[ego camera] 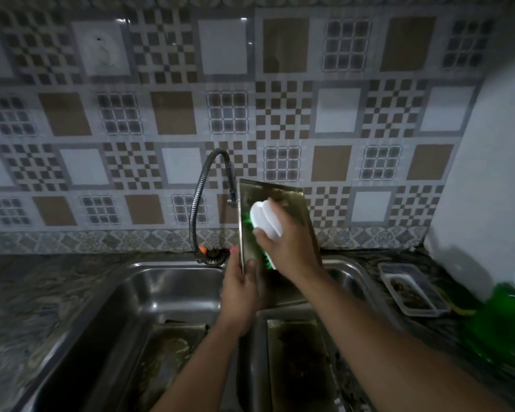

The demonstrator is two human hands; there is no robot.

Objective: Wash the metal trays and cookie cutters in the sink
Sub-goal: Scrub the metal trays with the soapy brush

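Observation:
A rectangular metal tray [268, 194] stands upright above the double sink [149, 289], near the divider. My left hand [240, 292] grips its lower left edge, thumb across the front. My right hand [289, 248] holds a white scrub brush [265, 218] with green bristles pressed against the tray's face. Another dirty metal tray [170, 352] lies in the left basin. A further tray [301, 364] lies in the right basin. No cookie cutters are visible.
A flexible black faucet [202, 191] arches just left of the held tray. On the counter to the right sit a clear plastic container [411, 289] and a green bottle [506, 316]. A white appliance [482, 179] fills the right side. A patterned tile wall stands behind.

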